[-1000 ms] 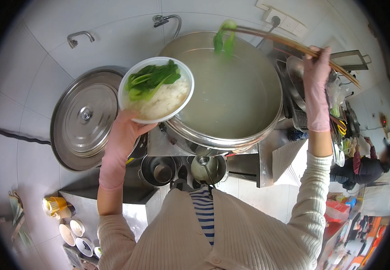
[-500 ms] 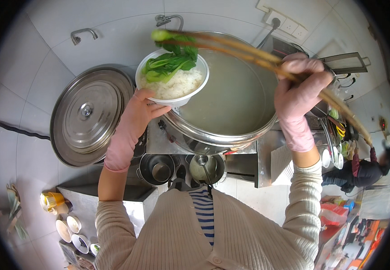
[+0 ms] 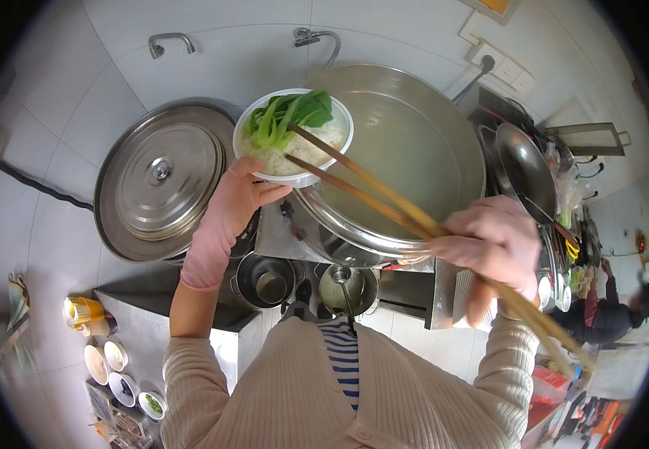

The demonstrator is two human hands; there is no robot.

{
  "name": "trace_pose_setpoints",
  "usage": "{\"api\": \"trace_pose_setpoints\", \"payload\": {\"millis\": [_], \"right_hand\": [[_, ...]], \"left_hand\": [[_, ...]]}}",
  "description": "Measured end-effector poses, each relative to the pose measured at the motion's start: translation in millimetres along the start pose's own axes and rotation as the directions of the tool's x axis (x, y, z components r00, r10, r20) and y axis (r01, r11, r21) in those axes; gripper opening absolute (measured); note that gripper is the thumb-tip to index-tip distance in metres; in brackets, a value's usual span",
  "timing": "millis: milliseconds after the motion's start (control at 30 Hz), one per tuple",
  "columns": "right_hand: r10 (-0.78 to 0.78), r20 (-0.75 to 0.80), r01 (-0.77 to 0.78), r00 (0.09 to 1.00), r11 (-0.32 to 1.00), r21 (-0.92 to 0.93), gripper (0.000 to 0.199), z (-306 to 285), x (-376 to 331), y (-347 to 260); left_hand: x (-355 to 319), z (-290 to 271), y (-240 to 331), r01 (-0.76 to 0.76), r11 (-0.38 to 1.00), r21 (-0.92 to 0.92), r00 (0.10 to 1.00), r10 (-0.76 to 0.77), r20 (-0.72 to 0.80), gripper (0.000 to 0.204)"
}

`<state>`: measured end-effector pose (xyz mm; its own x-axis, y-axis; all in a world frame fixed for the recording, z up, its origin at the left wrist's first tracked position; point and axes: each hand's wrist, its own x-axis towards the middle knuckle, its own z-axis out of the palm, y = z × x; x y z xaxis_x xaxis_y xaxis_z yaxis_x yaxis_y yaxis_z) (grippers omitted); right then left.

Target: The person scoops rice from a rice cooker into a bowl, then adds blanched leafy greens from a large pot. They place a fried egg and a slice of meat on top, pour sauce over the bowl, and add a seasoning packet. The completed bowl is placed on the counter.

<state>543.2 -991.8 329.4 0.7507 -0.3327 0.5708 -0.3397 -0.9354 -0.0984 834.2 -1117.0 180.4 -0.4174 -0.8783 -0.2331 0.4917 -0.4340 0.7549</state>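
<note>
My left hand (image 3: 236, 200), in a pink glove, grips the near rim of a white bowl (image 3: 306, 178). White rice (image 3: 273, 161) fills the bowl, and leafy green bok choy (image 3: 306, 111) lies over its far side. Also gloved in pink, my right hand (image 3: 493, 243) is closed around a pair of long wooden chopsticks (image 3: 384, 196). Their tips are slightly apart and reach over the bowl, beside the greens and rice. The bowl is held above the left rim of a large steel pot (image 3: 414, 142) of cloudy liquid.
Left of the pot lies a round steel lid (image 3: 161, 170). Below stand a dark pot (image 3: 266, 280) and a pot with a ladle (image 3: 348, 288). Small bowls (image 3: 122, 389) sit at lower left. A wok (image 3: 525, 172) is at right; another person (image 3: 601, 314) stands farther right.
The chopsticks have swung down from beyond the bowl to its near side, and my right hand has dropped lower. The bok choy's pale end, earlier at the chopstick tips, now rests in the bowl.
</note>
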Motion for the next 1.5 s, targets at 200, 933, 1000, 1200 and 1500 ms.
{"api": "trace_pose_setpoints", "payload": {"millis": [200,933,1000,1200,1500], "right_hand": [[0.410,-0.570,-0.303,0.712,0.912,0.278,0.070,0,-25,27],[0.821,0.085,-0.768,0.565,0.485,0.418,0.070,89,-23,155],[0.838,0.097,-0.821,0.538,0.493,0.289,0.063,115,-17,169],[0.892,0.032,-0.861,0.451,0.425,0.281,0.051,148,-14,181],[0.926,-0.304,-0.670,0.226,0.374,0.641,0.052,112,-64,181]], "left_hand": [[-25,-26,9,-0.179,0.984,0.000,0.983,0.179,-0.030,0.057],[-91,-120,20,-0.398,0.915,0.059,0.810,0.381,-0.447,0.068],[-85,-118,19,-0.389,0.920,0.040,0.814,0.363,-0.454,0.068],[-79,-113,17,-0.353,0.934,0.055,0.849,0.345,-0.401,0.067],[-65,-86,2,-0.272,0.958,0.086,0.888,0.284,-0.361,0.068]]}}
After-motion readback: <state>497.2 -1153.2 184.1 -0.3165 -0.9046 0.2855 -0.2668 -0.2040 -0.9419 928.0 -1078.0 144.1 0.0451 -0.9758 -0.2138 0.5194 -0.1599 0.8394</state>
